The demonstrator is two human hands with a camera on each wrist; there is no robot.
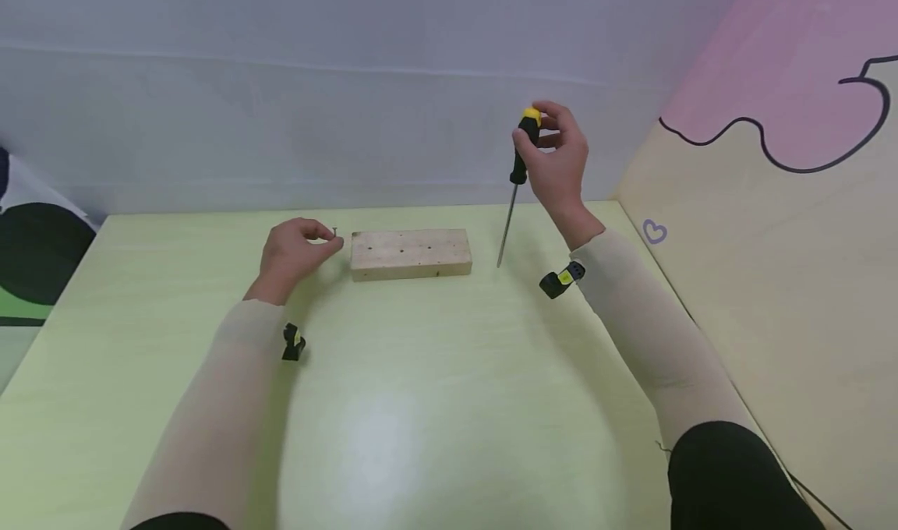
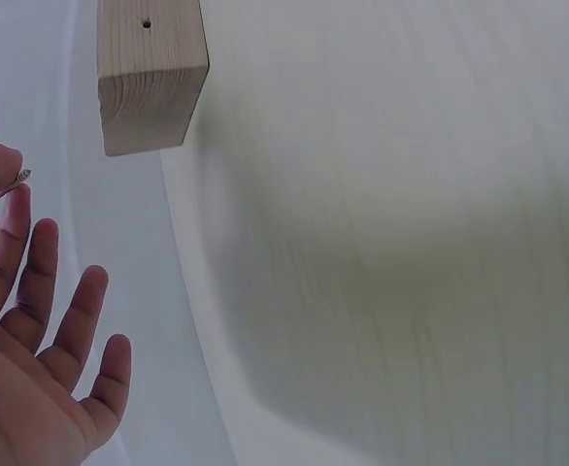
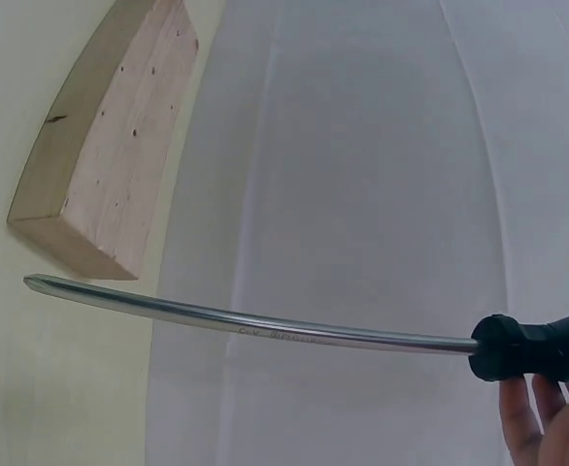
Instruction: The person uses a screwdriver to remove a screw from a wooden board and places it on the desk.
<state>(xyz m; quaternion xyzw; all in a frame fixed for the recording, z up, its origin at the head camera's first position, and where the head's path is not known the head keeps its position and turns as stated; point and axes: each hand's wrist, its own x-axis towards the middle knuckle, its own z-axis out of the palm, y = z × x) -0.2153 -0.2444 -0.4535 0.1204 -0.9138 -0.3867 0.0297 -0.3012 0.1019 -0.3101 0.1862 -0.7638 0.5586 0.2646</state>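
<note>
Between thumb and index finger my left hand (image 1: 296, 251) pinches a small screw (image 2: 9, 188), just left of a wooden block (image 1: 411, 254). The other left fingers are spread loosely in the left wrist view. My right hand (image 1: 559, 156) holds a screwdriver (image 1: 518, 173) by its black handle with a yellow end, to the right of the block. Its long metal shaft (image 3: 255, 324) points down, and the tip is apart from the block. The block lies flat on the table, with several small holes in its top face.
The pale yellow-green table (image 1: 393, 374) stretches toward me. Behind it hangs a grey-white sheet (image 1: 316, 125). At the right rises a panel (image 1: 786, 226) with a pink drawing and a small heart. Black devices (image 1: 563, 279) are worn on both wrists.
</note>
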